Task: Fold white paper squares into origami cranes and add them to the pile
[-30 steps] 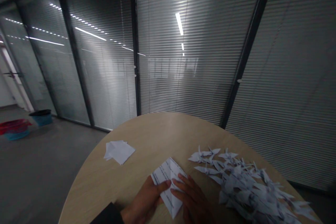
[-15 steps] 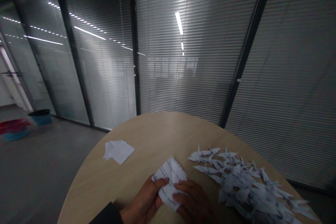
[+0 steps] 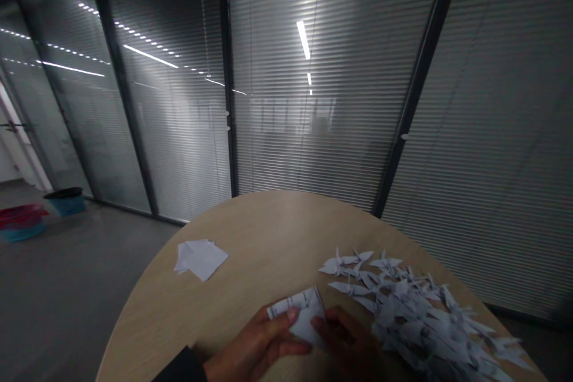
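A partly folded sheet of white paper with lines of dark print is held between my two hands, over the near part of the table. My left hand grips its left side, thumb on top and fingers beneath. On the right side, my right hand pinches the paper's edge with the thumb on its face; some of its fingers are lost in shadow. To the right lies a large heap of folded white paper cranes. A small stack of white paper squares rests at the left.
The round wooden table has a curved far edge close to a glass partition with blinds. On the floor at the far left stand a blue bin with a black liner and another with a red liner.
The paper has been turned and folded over, so it looks smaller and shows a plain white face. My right hand has shifted from lying flat across it to pinching its right edge.
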A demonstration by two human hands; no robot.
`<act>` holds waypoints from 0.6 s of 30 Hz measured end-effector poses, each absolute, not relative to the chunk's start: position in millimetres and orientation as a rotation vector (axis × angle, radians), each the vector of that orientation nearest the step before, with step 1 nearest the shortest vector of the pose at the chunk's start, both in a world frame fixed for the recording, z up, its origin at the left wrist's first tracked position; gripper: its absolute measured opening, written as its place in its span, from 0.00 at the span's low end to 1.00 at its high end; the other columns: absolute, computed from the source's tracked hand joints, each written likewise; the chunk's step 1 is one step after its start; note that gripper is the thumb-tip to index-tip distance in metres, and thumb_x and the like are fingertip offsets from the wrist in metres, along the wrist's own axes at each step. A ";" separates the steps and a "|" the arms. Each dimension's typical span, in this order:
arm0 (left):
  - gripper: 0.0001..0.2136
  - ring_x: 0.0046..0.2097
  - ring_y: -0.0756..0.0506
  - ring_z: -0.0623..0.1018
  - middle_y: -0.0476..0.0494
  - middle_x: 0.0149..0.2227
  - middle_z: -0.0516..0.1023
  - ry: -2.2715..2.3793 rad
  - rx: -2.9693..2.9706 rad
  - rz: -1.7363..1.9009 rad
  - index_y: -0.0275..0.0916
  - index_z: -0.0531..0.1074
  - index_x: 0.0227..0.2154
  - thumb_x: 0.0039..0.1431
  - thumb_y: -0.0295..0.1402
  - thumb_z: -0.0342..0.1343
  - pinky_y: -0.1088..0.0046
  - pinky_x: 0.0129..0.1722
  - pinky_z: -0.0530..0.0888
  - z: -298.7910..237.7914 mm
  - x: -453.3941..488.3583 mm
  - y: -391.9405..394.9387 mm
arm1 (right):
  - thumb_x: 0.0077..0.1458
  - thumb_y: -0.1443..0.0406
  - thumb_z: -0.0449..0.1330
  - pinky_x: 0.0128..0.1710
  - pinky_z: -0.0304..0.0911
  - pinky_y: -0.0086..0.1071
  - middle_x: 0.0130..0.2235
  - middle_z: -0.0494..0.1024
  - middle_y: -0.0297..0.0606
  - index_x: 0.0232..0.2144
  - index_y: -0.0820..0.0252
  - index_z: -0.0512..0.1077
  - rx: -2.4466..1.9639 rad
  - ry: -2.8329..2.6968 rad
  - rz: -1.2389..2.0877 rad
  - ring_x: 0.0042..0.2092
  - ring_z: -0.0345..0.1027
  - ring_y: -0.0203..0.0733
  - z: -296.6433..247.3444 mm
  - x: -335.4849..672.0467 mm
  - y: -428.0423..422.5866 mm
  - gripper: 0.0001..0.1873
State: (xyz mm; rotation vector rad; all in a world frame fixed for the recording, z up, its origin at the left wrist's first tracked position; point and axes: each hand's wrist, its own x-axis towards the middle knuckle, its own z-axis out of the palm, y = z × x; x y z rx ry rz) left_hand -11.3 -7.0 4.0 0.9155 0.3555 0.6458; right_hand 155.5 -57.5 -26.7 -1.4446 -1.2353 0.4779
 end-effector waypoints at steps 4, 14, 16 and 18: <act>0.26 0.49 0.37 0.75 0.35 0.46 0.78 0.337 1.136 0.629 0.34 0.73 0.49 0.47 0.40 0.68 0.60 0.49 0.68 9.4 -12.1 -8.9 | 0.43 0.47 0.60 0.25 0.65 0.29 0.21 0.75 0.35 0.20 0.56 0.71 -1.505 -1.138 0.614 0.25 0.72 0.43 -11.6 156.2 -56.3 0.19; 0.21 0.37 0.42 0.78 0.40 0.35 0.81 0.419 1.282 0.630 0.34 0.76 0.43 0.50 0.41 0.65 0.67 0.40 0.70 1.8 -9.4 -6.0 | 0.32 0.53 0.63 0.24 0.64 0.32 0.19 0.70 0.31 0.17 0.55 0.66 -1.531 -0.957 0.566 0.23 0.67 0.41 -0.4 155.9 -54.4 0.14; 0.19 0.37 0.43 0.78 0.40 0.36 0.81 0.419 1.296 0.619 0.34 0.77 0.42 0.51 0.41 0.65 0.67 0.41 0.70 2.4 -9.4 -6.0 | 0.31 0.53 0.64 0.27 0.66 0.33 0.23 0.74 0.34 0.22 0.56 0.70 -1.507 -0.927 0.605 0.26 0.70 0.43 -4.2 158.4 -53.4 0.16; 0.19 0.37 0.42 0.78 0.40 0.35 0.81 0.455 1.300 0.617 0.34 0.77 0.42 0.50 0.41 0.65 0.67 0.41 0.70 1.8 -9.9 -5.7 | 0.31 0.53 0.65 0.29 0.67 0.34 0.27 0.78 0.37 0.26 0.57 0.73 -1.497 -0.933 0.690 0.28 0.72 0.46 -7.1 160.6 -52.9 0.19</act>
